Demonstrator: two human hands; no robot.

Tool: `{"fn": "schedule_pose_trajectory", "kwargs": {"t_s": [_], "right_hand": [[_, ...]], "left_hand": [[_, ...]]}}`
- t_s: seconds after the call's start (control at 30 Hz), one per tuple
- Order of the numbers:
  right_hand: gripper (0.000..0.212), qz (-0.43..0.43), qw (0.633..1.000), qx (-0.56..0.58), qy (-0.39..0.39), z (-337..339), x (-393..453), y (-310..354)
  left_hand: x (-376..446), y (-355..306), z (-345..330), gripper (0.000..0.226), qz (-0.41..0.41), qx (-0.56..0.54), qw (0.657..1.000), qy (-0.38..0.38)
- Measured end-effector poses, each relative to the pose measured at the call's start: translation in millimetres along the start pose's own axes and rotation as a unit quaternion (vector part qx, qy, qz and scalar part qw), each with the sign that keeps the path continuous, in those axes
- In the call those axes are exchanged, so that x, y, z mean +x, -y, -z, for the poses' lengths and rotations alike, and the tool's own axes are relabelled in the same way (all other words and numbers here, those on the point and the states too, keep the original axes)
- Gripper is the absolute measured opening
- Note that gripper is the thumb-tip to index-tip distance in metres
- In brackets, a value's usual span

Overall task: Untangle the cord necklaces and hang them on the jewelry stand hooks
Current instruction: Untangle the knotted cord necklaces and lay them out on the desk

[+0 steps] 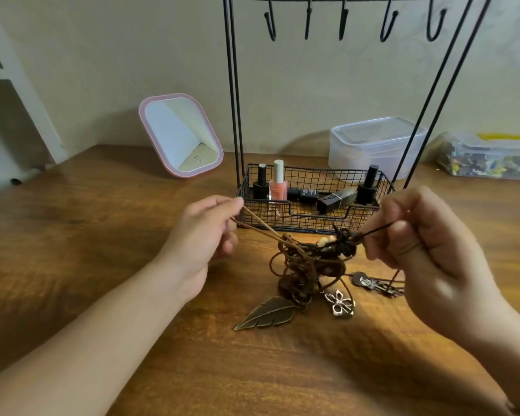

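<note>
My left hand [203, 232] pinches light brown cord strands between thumb and fingertips, pulling them up and left out of the tangle of cord necklaces [308, 262]; my right hand [424, 235] is curled round a thin dark cord on the tangle's right side, strand running taut from the knot into my fingers; the tangle hangs between both hands, its lower part resting on the wooden table [102, 235] just in front of the jewelry stand [233, 94]; leaf pendant [269, 315] lies flat on the table below the knot; flower pendant [341, 303] just right of it; a third dark pendant [365, 280] lies near my right hand, shape hard to tell; hooks [308, 22] along the stand's top bar are bare; wire basket [309, 223] at the stand's base holds nail polish bottles [278, 183], some upright, some lying down; pink-framed mirror [180, 135] leans against the wall left of the stand; clear plastic box [376, 145] behind the basket; another container [487, 156] of mixed bits at far right.
</note>
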State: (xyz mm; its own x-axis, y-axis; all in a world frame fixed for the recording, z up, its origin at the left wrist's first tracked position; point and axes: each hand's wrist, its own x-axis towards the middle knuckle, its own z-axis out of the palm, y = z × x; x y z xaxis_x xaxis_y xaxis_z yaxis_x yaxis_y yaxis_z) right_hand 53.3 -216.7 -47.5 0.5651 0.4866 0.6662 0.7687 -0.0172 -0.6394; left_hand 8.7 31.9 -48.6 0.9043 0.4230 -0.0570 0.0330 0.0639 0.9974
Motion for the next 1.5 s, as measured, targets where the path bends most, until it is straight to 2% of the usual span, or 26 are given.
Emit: {"fn": "schedule_pose_trajectory", "kwargs": {"t_s": [0.1, 0.17, 0.2, 0.23, 0.27, 0.33, 0.4, 0.5, 0.63, 0.8, 0.97, 1.1, 1.33, 1.5], "right_hand": [[0.014, -0.017, 0.999, 0.034, 0.003, -1.6, 1.4, 1.3], [0.014, -0.041, 0.998, 0.027, 0.03, -4.1, 1.2, 0.6], [0.012, -0.053, 0.997, 0.033, 0.036, -5.4, 1.2, 0.8], [0.011, -0.065, 0.996, 0.045, 0.037, -6.0, 1.2, 1.4], [0.012, -0.077, 0.994, 0.062, 0.037, -6.3, 1.5, 2.3], [0.012, -0.106, 0.987, 0.109, 0.04, -5.8, 2.6, 5.3], [0.012, -0.137, 0.979, 0.145, 0.041, -3.6, 4.2, 6.5], [0.016, -0.145, 0.978, 0.142, 0.044, -2.4, 4.6, 6.5], [0.003, -0.094, 0.994, -0.056, 0.006, -4.9, 0.8, 6.3], [0.009, -0.025, 0.991, -0.127, 0.029, -4.3, 0.0, 12.6], [0.014, -0.043, 0.993, -0.105, 0.033, -15.2, -2.4, 14.4], [0.008, -0.052, 0.995, -0.078, 0.039, -17.9, -2.7, 9.9], [0.021, -0.094, 0.988, 0.042, 0.116, -15.4, -1.5, 1.7], [0.008, -0.114, 0.975, 0.117, 0.148, -16.7, -1.6, -0.6]], "left_hand": [[7.4, 4.2, 0.3, 0.013, -0.013, 0.027, 0.997, -0.066], [2.6, 8.8, -3.4, 0.025, -0.125, 0.13, 0.978, -0.101], [-3.6, 9.0, -5.5, 0.031, -0.22, 0.174, 0.956, -0.082], [-9.6, 9.9, -8.0, 0.033, -0.306, 0.204, 0.93, -0.025], [-17.4, 10.3, -12.4, 0.031, -0.357, 0.209, 0.909, 0.055], [-32.3, 10.8, -21.5, 0.025, -0.348, 0.203, 0.896, 0.189], [-38.0, 11.9, -26.9, 0.021, -0.329, 0.197, 0.896, 0.225], [-35.1, 13.8, -24.7, 0.018, -0.324, 0.176, 0.905, 0.21], [-31.0, 12.7, -20.5, 0.018, -0.298, 0.135, 0.919, 0.22], [-29.4, 11.5, -20.9, 0.024, -0.28, 0.127, 0.924, 0.225], [-32.8, 11.3, -22.1, 0.021, -0.293, 0.142, 0.916, 0.235], [-31.9, 10.8, -20.9, 0.019, -0.303, 0.171, 0.904, 0.248], [-28.9, 6.2, -18.5, 0.015, -0.3, 0.146, 0.91, 0.246], [-28.2, 8.2, -17.9, 0.012, -0.288, 0.115, 0.917, 0.25]]}}
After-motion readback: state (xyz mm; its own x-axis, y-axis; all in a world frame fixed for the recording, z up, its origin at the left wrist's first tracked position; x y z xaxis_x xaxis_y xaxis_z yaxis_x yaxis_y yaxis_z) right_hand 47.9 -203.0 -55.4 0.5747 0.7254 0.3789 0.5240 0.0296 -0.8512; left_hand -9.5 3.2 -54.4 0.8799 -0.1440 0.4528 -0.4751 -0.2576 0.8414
